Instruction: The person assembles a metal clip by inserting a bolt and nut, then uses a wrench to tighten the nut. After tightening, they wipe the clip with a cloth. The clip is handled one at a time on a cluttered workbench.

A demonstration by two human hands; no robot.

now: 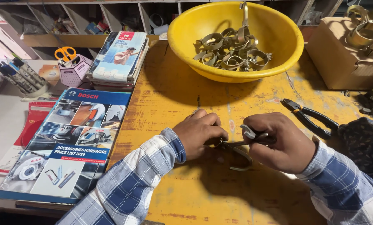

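Worn yellow-painted wooden table (pixel 186 196) underneath. Far off, round yellow plastic bowl (pixel 278 37) heaped with metal clamps. Glossy tool catalogue (pixel 65 146) left. Black-handled pliers (pixel 309 118) right. Near centre, left hand (pixel 199 132) and right hand (pixel 280 141), fingers closed around bent grey metal clamp (pixel 240 152).

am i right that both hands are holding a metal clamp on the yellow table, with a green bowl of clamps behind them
Not quite: the bowl is yellow, not green, as the head view shows. The rest holds: the left hand and right hand both hold a metal clamp over the yellow table.
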